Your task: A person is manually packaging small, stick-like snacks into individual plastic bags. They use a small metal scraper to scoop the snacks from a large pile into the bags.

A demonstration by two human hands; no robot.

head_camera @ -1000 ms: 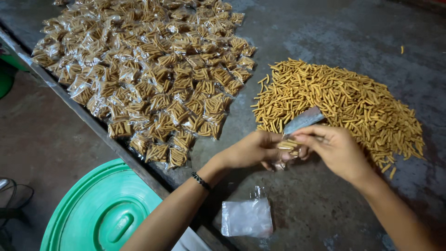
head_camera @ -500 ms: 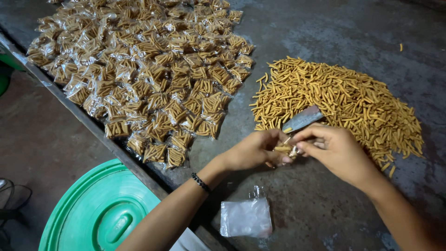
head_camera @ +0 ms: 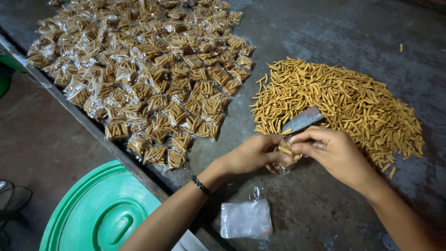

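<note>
Tabletop (head_camera: 325, 28): grey, carrying heap of filled packets (head_camera: 144, 79) and loose pile of snack sticks (head_camera: 344, 102).
Risk: likely spill of sticks beside small clear bag (head_camera: 289, 155) if its mouth sags or slips.
Left hand (head_camera: 253, 153): curled, pinching bag.
Right hand (head_camera: 334, 153): fingertips pressed together, feeding sticks in.

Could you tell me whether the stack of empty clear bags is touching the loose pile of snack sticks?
Apart: the head view shows bare table between the empty bags and the stick pile.
</note>
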